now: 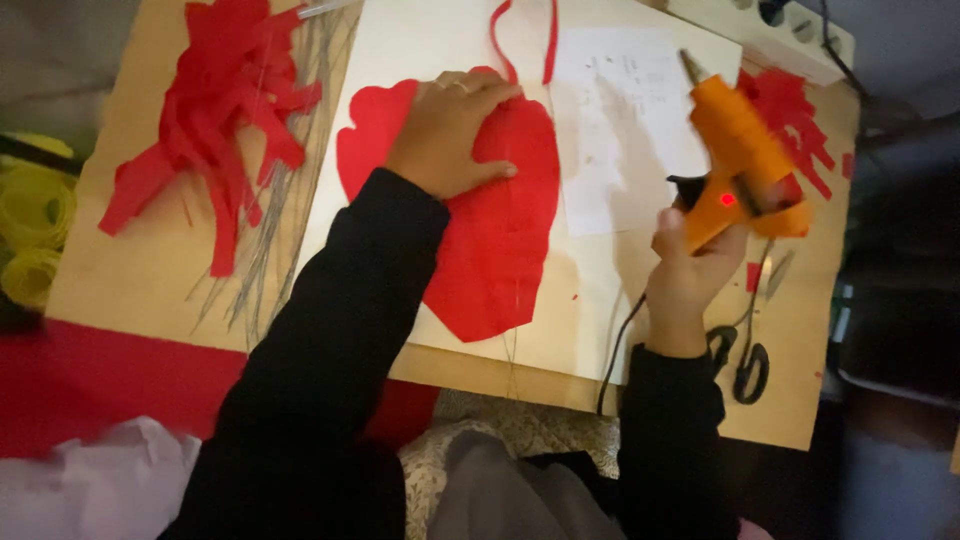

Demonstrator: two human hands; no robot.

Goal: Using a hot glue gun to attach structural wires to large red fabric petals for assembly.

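My left hand [446,132] lies flat, fingers spread, pressing on a large red paper petal shape [505,240] that rests on a white sheet [420,40]. My right hand [685,270] holds an orange glue gun [738,160] by its grip, raised above the board, nozzle pointing up and away from me, with a small red light lit on its side. Its black cord [618,345] hangs down toward me. A thin red paper strip [520,40] loops above the petal.
A pile of red paper scraps [225,110] and thin wires [285,230] lie on the wooden board [140,290] at left. Yellow paper rolls [35,225] sit at far left. Black scissors [745,350] lie at right, a white power strip [790,30] at top right.
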